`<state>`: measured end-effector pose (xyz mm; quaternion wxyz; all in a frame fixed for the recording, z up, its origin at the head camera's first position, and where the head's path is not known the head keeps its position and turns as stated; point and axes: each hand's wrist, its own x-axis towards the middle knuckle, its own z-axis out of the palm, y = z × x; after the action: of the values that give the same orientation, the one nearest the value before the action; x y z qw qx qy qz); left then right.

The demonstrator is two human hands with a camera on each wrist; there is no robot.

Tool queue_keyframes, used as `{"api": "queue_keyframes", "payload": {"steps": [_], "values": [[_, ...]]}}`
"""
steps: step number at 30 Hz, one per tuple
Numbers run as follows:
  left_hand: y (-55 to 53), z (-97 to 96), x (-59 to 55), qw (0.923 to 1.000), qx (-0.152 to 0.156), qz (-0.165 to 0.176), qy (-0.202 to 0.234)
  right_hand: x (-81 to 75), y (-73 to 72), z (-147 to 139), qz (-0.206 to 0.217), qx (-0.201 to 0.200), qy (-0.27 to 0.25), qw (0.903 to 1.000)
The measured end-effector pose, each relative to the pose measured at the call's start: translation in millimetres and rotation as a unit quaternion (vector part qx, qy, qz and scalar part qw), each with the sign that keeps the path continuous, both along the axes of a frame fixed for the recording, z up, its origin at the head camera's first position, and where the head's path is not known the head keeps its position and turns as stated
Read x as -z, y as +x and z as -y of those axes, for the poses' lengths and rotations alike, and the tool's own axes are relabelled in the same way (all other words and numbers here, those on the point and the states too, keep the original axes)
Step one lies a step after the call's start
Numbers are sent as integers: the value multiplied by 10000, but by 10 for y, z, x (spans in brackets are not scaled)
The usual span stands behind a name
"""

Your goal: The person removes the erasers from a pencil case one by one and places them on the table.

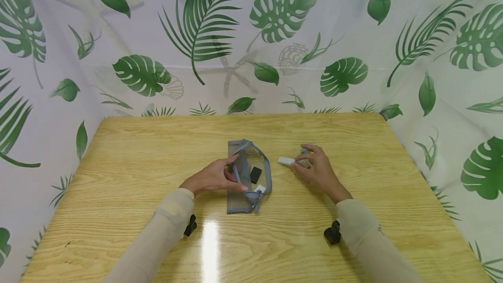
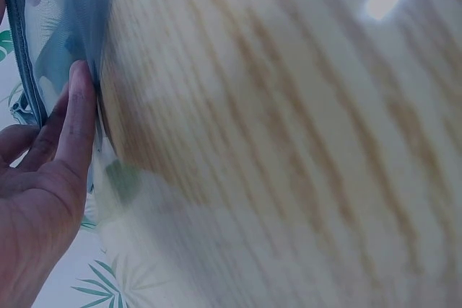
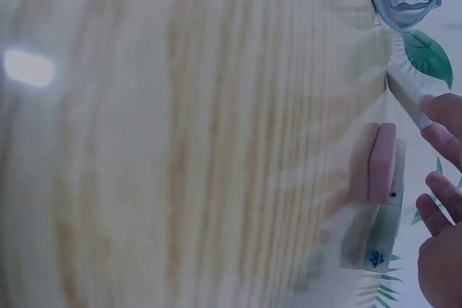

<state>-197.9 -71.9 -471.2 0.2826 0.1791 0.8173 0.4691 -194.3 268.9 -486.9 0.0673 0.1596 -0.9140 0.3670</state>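
A blue-grey zippered mesh pouch (image 1: 269, 171) lies on the table with its mouth spread wide. Thumb and fingers of my left hand (image 1: 214, 176) hold its near-left side; in the left wrist view the fingers lie along the mesh (image 2: 65, 5). Inside the pouch are a black block (image 1: 256, 174) and a white piece (image 1: 260, 188). To the right of the pouch, my right hand (image 1: 317, 170) pinches one end of a small white rectangular block (image 1: 286, 161). In the right wrist view, a pink block (image 3: 382, 164) and a pale green block (image 3: 384, 239) lie beside that hand.
The wood-grain table (image 1: 149, 143) carries a bright light reflection near its front. A leaf-printed cloth (image 1: 235, 34) hangs behind and along both sides. Black wrist mounts (image 1: 332, 232) sit under the sleeves.
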Motion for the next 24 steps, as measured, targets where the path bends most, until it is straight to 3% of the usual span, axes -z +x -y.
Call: {"api": "queue_keyframes", "payload": {"steps": [24], "values": [[-2, 0, 10, 10000, -31, 15, 11, 134, -17, -38, -258, -99, 137, 9995]]}}
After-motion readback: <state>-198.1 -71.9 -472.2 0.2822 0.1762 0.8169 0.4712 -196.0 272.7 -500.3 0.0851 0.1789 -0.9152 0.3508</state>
